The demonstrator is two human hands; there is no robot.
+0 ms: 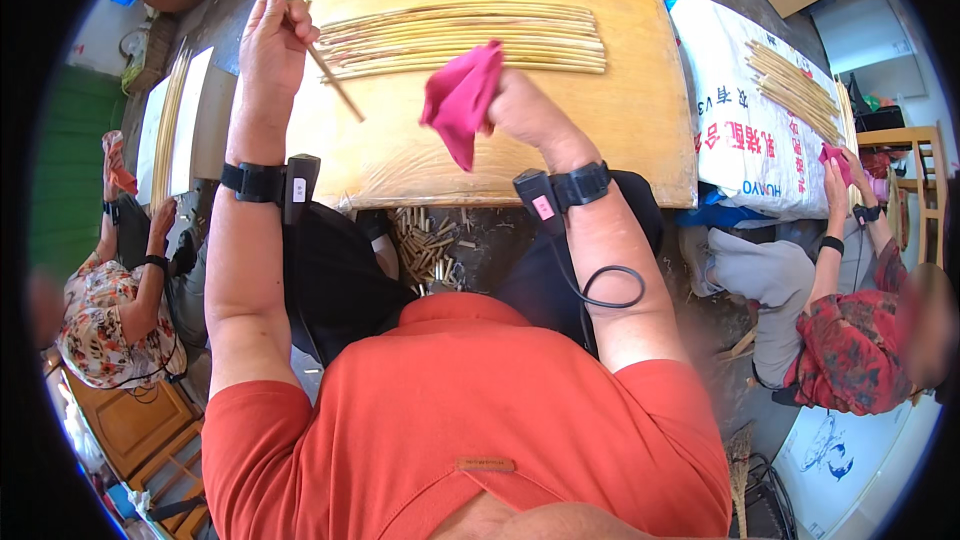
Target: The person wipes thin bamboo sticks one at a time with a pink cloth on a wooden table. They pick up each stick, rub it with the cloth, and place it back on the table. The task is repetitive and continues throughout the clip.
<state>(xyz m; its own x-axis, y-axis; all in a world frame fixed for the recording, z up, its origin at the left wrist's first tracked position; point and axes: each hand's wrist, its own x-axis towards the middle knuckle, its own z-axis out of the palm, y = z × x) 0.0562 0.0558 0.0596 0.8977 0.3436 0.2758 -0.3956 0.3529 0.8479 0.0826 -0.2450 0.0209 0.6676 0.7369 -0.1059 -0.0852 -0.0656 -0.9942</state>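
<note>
My left hand (276, 26) is raised over the table's far left side, its fingers closed around a slim brown cane or bamboo stick (335, 82). The stick slants from the upper left down toward the middle of the table. In my right hand (525, 111) a crumpled magenta cloth (463, 101) is bunched, its loose end hanging to the left. Cloth and held stick are apart. Beyond both hands, a row of several yellowish sticks (480, 41), some with brown patches, lies side by side on the yellow wooden table (630, 127).
Short cut stick pieces (427, 244) litter the floor under the table. At right, a person (847, 345) holds a magenta cloth beside sticks (795, 86) on a printed white sack (720, 52). Another person (124, 315) sits at left with a cloth and long sticks (169, 135).
</note>
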